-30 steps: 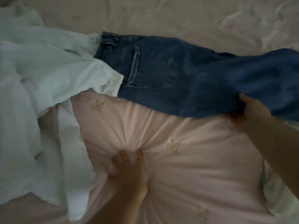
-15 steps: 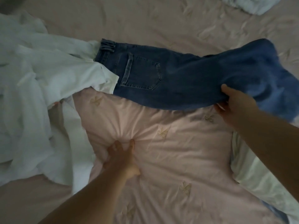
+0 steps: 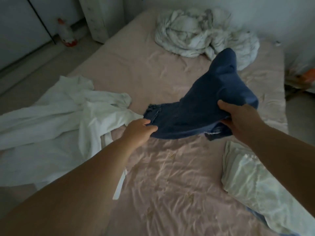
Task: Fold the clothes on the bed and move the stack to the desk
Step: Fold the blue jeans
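Lifted off the sheet, left hand (image 3: 139, 132) now joins right hand (image 3: 237, 119), fingers gripping jeans (image 3: 201, 108).

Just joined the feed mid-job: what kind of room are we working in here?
Most likely a bedroom: a bed with a pink sheet, a crumpled white duvet at its far end, and loose clothes on it, including the jeans and a white garment.

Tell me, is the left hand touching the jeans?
Touching. The head view shows the left hand with its fingers curled on the jeans near the waistband.
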